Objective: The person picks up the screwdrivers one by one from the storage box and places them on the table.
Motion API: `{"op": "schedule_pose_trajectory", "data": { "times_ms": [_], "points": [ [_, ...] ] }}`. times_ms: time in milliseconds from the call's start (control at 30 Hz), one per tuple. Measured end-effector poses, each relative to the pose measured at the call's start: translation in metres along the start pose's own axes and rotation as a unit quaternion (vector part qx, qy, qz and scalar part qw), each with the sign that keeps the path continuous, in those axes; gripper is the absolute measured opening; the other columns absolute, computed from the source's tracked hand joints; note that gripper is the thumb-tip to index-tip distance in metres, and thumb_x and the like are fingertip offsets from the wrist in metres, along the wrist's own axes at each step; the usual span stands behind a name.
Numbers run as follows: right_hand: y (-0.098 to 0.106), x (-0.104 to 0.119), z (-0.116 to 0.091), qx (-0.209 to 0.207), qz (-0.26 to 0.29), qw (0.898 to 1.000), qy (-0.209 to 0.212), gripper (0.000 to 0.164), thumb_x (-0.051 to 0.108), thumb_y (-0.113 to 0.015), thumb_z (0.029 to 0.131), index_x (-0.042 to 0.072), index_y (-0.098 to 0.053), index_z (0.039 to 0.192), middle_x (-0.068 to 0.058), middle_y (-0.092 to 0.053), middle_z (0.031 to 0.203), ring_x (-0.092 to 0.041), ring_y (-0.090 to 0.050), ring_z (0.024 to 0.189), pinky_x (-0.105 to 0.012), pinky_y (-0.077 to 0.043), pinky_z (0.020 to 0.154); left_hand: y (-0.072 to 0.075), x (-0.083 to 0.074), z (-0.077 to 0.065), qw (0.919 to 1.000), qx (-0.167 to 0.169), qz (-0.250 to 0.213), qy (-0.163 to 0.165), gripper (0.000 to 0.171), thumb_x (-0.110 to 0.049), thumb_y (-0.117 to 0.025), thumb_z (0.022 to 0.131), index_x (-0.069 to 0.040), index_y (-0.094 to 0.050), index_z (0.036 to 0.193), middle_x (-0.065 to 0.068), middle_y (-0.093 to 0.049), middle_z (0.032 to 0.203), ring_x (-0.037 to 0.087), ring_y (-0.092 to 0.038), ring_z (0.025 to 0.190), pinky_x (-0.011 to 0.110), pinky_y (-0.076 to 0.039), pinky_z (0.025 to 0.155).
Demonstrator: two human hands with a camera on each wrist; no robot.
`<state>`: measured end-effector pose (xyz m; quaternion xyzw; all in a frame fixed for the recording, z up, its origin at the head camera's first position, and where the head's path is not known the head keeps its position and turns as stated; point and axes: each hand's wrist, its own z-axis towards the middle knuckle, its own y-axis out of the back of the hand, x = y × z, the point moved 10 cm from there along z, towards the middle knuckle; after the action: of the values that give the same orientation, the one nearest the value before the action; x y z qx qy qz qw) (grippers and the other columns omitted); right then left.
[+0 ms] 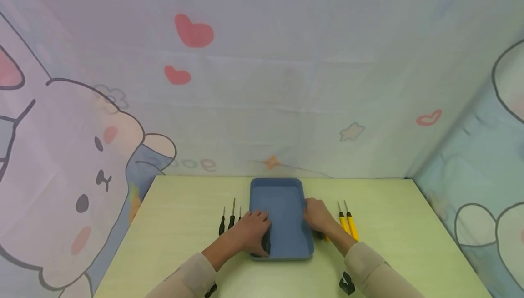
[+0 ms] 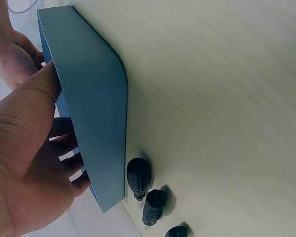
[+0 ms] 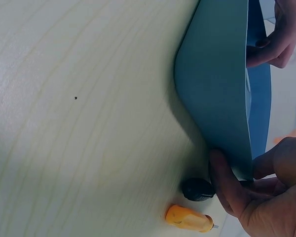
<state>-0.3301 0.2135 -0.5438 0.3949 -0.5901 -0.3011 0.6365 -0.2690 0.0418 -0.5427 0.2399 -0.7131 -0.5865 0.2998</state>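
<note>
A blue rectangular tray (image 1: 288, 225) lies on the table. My left hand (image 1: 251, 229) reaches over its left wall and holds a black-handled screwdriver (image 1: 266, 242) inside, along that wall; the shaft points away from me. In the left wrist view, the tray wall hides the left fingertips and the screwdriver. My right hand (image 1: 318, 215) grips the tray's right rim, with fingers on both sides of the wall in the right wrist view. Close to the right hand, outside the tray, are a black handle (image 3: 197, 189) and an orange-yellow handle (image 3: 190, 218).
Several black screwdrivers (image 1: 231, 221) lie left of the tray, shafts pointing away from me. Two yellow-and-black screwdrivers (image 1: 352, 227) lie to the right. A printed cloth (image 1: 286, 84) hangs behind the pale table (image 1: 393, 239).
</note>
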Motion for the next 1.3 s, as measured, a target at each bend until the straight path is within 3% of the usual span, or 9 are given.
{"op": "schedule_pose_trajectory", "data": {
  "times_ms": [200, 333, 600, 900, 1100, 1300],
  "points": [
    [-0.001, -0.001, -0.001, -0.001, -0.001, 1.0, 0.001, 0.033, -0.002, -0.053, 0.097, -0.02, -0.063, 0.123, -0.034, -0.069, 0.118, -0.034, -0.067, 0.093, -0.054, -0.059, 0.087, -0.009, 0.002, 0.002, 0.9999, 0.007, -0.011, -0.01, 0.097, -0.076, -0.08, 0.077, -0.015, -0.058, 0.149, 0.007, -0.05, 0.156, 0.025, -0.049, 0.139, 0.044, -0.046, 0.111],
    [0.0, 0.0, -0.002, -0.002, 0.002, 1.0, 0.002, 0.034, -0.003, -0.053, 0.098, -0.021, -0.062, 0.124, -0.035, -0.068, 0.12, -0.034, -0.068, 0.095, -0.055, -0.059, 0.089, -0.01, 0.005, 0.002, 0.9996, -0.006, -0.021, -0.016, 0.097, -0.077, -0.079, 0.077, -0.016, -0.058, 0.149, 0.005, -0.051, 0.152, 0.024, -0.049, 0.137, 0.045, -0.045, 0.111],
    [0.001, 0.001, -0.001, -0.002, 0.002, 1.0, 0.005, 0.036, -0.003, -0.054, 0.097, -0.022, -0.06, 0.126, -0.037, -0.066, 0.124, -0.038, -0.069, 0.1, -0.056, -0.058, 0.093, 0.009, 0.013, 0.0, 0.998, -0.042, -0.04, -0.026, 0.098, -0.077, -0.079, 0.077, -0.014, -0.057, 0.148, 0.005, -0.053, 0.147, 0.024, -0.051, 0.134, 0.047, -0.045, 0.11],
    [0.0, 0.002, 0.001, -0.003, -0.001, 1.0, 0.007, 0.038, -0.003, -0.054, 0.097, -0.023, -0.059, 0.128, -0.038, -0.064, 0.127, -0.044, -0.068, 0.111, -0.057, -0.057, 0.097, 0.023, 0.02, -0.005, 0.997, -0.055, -0.048, -0.025, 0.099, -0.076, -0.079, 0.077, -0.015, -0.055, 0.151, 0.005, -0.052, 0.149, 0.024, -0.049, 0.137, 0.047, -0.043, 0.112],
    [0.001, 0.002, 0.001, 0.0, -0.001, 1.0, 0.003, 0.037, -0.003, -0.054, 0.097, -0.022, -0.06, 0.127, -0.037, -0.065, 0.126, -0.037, -0.067, 0.1, -0.056, -0.058, 0.093, 0.028, 0.022, -0.007, 0.9962, -0.063, -0.053, -0.027, 0.099, -0.075, -0.08, 0.077, -0.013, -0.055, 0.15, 0.006, -0.051, 0.148, 0.024, -0.049, 0.136, 0.046, -0.044, 0.111],
    [0.001, 0.003, 0.001, 0.003, -0.003, 1.0, 0.003, 0.032, -0.003, -0.054, 0.097, -0.02, -0.063, 0.122, -0.03, -0.07, 0.113, -0.03, -0.062, 0.085, -0.05, -0.058, 0.081, 0.029, 0.027, -0.009, 0.9946, -0.069, -0.072, -0.028, 0.1, -0.073, -0.081, 0.077, -0.012, -0.055, 0.151, 0.005, -0.051, 0.148, 0.024, -0.048, 0.135, 0.046, -0.044, 0.112]
  ]
}}
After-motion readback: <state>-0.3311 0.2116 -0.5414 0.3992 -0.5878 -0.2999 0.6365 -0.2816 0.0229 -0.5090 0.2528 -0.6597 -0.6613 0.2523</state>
